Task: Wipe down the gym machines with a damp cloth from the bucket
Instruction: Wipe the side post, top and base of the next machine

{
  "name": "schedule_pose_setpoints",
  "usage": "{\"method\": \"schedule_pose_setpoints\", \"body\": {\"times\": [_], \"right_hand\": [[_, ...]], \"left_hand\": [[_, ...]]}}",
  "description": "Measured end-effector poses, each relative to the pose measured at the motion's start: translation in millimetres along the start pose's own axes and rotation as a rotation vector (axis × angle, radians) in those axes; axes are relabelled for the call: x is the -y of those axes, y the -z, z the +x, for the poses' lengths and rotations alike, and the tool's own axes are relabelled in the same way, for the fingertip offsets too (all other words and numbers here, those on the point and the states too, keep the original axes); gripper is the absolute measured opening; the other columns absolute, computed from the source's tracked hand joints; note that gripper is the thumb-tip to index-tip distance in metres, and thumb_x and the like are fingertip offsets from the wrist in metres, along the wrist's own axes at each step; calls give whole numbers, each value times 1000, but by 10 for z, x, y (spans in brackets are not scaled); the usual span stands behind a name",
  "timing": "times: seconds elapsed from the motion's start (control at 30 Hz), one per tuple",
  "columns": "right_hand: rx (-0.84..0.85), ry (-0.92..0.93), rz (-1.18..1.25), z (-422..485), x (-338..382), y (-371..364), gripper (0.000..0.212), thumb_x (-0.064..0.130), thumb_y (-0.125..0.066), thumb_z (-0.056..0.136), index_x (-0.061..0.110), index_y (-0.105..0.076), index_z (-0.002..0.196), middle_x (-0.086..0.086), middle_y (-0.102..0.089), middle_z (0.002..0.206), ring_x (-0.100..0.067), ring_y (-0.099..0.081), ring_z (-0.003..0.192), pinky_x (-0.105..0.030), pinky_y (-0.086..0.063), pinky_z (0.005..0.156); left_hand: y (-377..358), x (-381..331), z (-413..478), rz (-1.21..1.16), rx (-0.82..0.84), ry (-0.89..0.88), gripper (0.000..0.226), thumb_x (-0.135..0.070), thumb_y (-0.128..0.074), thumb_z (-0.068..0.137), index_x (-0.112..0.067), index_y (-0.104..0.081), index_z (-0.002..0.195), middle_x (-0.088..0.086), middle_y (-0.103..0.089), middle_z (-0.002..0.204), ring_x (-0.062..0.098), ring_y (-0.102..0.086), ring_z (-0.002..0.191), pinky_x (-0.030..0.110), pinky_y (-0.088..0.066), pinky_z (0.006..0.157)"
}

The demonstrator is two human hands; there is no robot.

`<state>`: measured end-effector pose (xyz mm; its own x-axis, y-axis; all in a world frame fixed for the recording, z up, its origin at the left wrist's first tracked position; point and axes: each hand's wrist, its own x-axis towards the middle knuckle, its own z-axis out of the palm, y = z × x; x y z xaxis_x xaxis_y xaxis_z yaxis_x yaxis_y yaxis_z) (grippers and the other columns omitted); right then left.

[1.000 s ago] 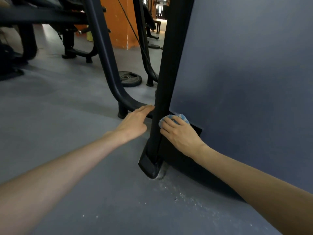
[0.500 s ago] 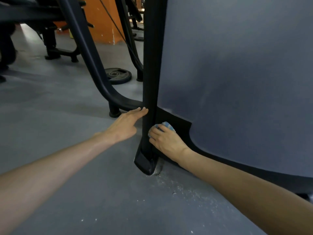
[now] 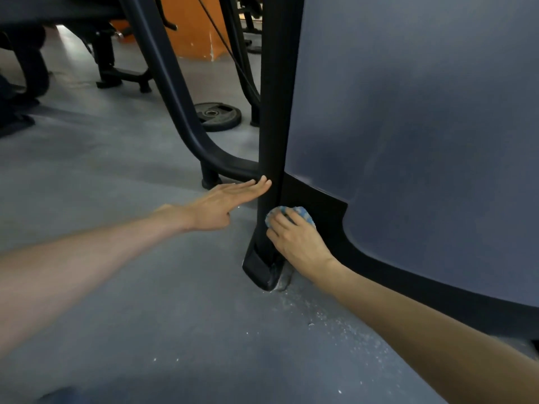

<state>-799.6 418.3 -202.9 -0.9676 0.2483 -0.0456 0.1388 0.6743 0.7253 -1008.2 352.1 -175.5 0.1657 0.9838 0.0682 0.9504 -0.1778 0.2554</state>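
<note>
1. Since the earlier views, the right hand (image 3: 297, 243) and the cloth (image 3: 304, 213) have slid down from the lower edge of the grey shroud (image 3: 423, 141) onto the black base panel (image 3: 318, 205). The left hand (image 3: 224, 204) stays braced against the post (image 3: 274, 112).
2. Left fingers (image 3: 256, 185): straight and pressed together, tips touching the post's left face, holding nothing.
3. Right fingers (image 3: 281, 221): curled over the bunched blue cloth, pressing it to the base panel just right of the post. The cloth shows beyond the fingertips, on the side away from the wrist.
4. Governing relation: the post's long axis runs nearly vertical, and its foot (image 3: 259, 266) lies below the cloth, on the floor (image 3: 116, 287). The right hand is the nearer. The next stroke is judged to run downward along the seam between post and panel.
5. Room: the post bounds the stroke on the left, the shroud's curved edge on the right, and the floor below, so travel is short. Pale dust (image 3: 335, 322) beside the foot could foul the damp cloth if it drags too low.
6. Beyond the post, well apart from the stroke, are the curved tube (image 3: 175, 97) and the weight plate (image 3: 218, 116). No bucket is in view.
</note>
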Motion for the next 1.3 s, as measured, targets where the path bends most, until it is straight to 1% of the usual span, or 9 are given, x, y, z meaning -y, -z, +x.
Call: {"method": "schedule_pose_setpoints", "body": {"times": [0.13, 0.23, 0.43, 0.53, 0.6, 0.77, 0.97, 1.13, 1.3], "right_hand": [[48, -84, 79, 98, 120, -47, 52, 25, -70, 80, 10, -58, 129, -14, -55, 134, -28, -50, 127, -39, -36, 109], [54, -108, 153, 255, 244, -80, 44, 27, -80, 64, 16, -74, 106, -9, -69, 113, -23, -63, 109, -35, -48, 94], [191, -166, 127, 760, 600, -146, 51, 34, -82, 62, 18, -73, 109, -8, -69, 114, -23, -63, 108, -34, -47, 95], [352, -196, 57, 943, 743, -100, 53, 25, -61, 89, 6, -47, 137, -20, -46, 140, -33, -43, 130, -41, -32, 109], [439, -155, 72, 1025, 766, -90, 51, 14, -45, 97, 0, -29, 143, -24, -30, 149, -36, -28, 138, -42, -21, 115], [585, -219, 138, 1335, 940, -115, 55, 13, -48, 95, -3, -27, 143, -23, -35, 145, -36, -32, 134, -41, -25, 113], [725, -272, 48, 1818, 1028, -380, 41, 13, -41, 98, -3, -41, 136, -20, -45, 134, -37, -39, 126, -41, -34, 104], [790, -323, 38, 2140, 962, -708, 39, 13, -41, 100, 0, -42, 137, -21, -42, 139, -38, -37, 129, -42, -36, 102], [849, -312, -60, 2438, 847, -971, 37, 21, -44, 99, 2, -47, 130, -15, -50, 126, -25, -50, 108, -32, -37, 85]], "left_hand": [[-161, 293, 43, 117, -8, -163, 119, 20, -49, 69, -46, 17, 144, -30, 23, 148, -9, 13, 140, 18, 3, 114], [-134, 544, 138, 235, -2, -296, 116, 14, -52, 71, -39, 17, 147, -25, 26, 150, -4, 18, 141, 22, 7, 114], [-231, 962, 393, 331, -72, -551, 115, 8, -59, 70, -29, 15, 149, -12, 21, 156, 7, 12, 145, 24, 14, 116], [-390, 1138, 454, 289, -128, -585, 110, 10, -59, 69, -24, 6, 151, -6, 9, 158, 12, 3, 147, 29, 6, 119], [-544, 1291, 431, 249, -91, -537, 107, 10, -58, 70, -24, 5, 150, -6, 8, 157, 12, 3, 146, 30, 5, 119], [-831, 1597, 249, 313, 132, -304, 91, -6, -55, 86, -22, 6, 150, -5, 9, 158, 12, 11, 145, 32, 10, 117], [-1226, 1715, 183, 310, 322, 17, 56, -21, -52, 90, -15, -37, 143, 2, -36, 148, 22, -37, 133, 38, -15, 115], [-1495, 1827, 217, 260, 324, 151, 44, -20, -49, 88, -17, -51, 131, 3, -51, 131, 23, -47, 123, 35, -25, 108], [-1547, 2001, 160, 157, 304, 131, 47, -15, -51, 86, -23, -51, 132, -2, -49, 134, 20, -45, 126, 30, -24, 108]]}}
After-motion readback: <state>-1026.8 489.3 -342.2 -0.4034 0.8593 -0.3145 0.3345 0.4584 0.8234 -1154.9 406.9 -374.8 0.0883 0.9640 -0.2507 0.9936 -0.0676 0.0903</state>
